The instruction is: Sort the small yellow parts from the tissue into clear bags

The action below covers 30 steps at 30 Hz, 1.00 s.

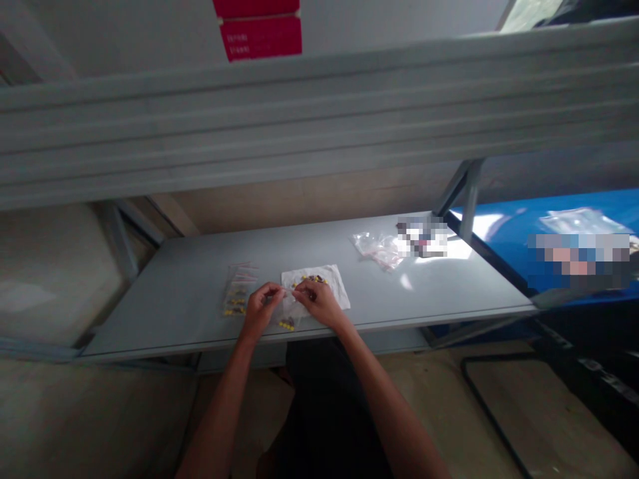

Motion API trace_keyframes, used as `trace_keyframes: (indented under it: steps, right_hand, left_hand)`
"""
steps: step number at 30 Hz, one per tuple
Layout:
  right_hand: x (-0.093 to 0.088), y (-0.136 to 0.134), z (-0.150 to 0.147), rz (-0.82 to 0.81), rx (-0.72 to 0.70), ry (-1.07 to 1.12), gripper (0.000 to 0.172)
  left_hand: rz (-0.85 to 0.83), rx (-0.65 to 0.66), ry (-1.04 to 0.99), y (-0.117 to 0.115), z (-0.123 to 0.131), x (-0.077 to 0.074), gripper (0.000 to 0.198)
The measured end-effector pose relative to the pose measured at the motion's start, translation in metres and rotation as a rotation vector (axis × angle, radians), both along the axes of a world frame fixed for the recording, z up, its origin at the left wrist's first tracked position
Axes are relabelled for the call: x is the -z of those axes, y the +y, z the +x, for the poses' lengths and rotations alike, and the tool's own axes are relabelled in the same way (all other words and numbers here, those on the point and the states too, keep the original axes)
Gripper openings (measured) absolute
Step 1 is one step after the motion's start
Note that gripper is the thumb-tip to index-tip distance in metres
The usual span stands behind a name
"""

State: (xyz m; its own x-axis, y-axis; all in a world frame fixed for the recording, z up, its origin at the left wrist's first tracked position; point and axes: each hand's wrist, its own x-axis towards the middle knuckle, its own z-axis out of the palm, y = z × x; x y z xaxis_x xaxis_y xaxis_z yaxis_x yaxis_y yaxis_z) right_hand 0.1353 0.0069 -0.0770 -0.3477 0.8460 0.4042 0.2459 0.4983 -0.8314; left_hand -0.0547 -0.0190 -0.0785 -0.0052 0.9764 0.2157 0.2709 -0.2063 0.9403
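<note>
Two hands work at a grey metal desk [424, 293]. At nine o'clock from them lies one stack of small clear bags [235, 291] holding yellow parts, their number too small to count. The left hand [260, 309] pinches the top of one small clear bag [287, 321] with yellow parts in its bottom, and the right hand [319, 303] pinches it too, fingers curled. Beneath lies one white sheet [332, 293] bearing small yellow and dark parts [313, 279]. At two o'clock sit loose clear plastic bags [377, 249] and one blurred patch [422, 236]. A grey metal shelf [299, 126] crosses above; the writing on the red label [259, 33] beyond is unreadable.
</note>
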Motion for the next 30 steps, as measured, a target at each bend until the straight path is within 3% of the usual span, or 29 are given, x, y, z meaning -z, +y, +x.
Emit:
trace_keyframes:
  steps: [11, 17, 21, 30]
  right_hand:
    - [0.0038, -0.0005, 0.0009, 0.008, -0.047, -0.04, 0.017]
    - [0.0016, 0.0001, 0.001, -0.053, 0.01, 0.009, 0.02]
    - [-0.0018, -0.0022, 0.0031, -0.02, 0.005, 0.016, 0.018]
    - [-0.0004, -0.0023, 0.0047, -0.032, -0.038, 0.005, 0.022]
  left_hand:
    - [0.019, 0.015, 0.14, 0.0033, 0.0009, 0.0017, 0.029]
    - [0.02, -0.086, 0.032, 0.0009, 0.0009, 0.0018, 0.027]
    - [0.005, -0.037, -0.042, 0.0002, 0.0008, 0.0021, 0.026]
    - [0.044, -0.011, 0.05, 0.0015, -0.001, 0.0042, 0.022]
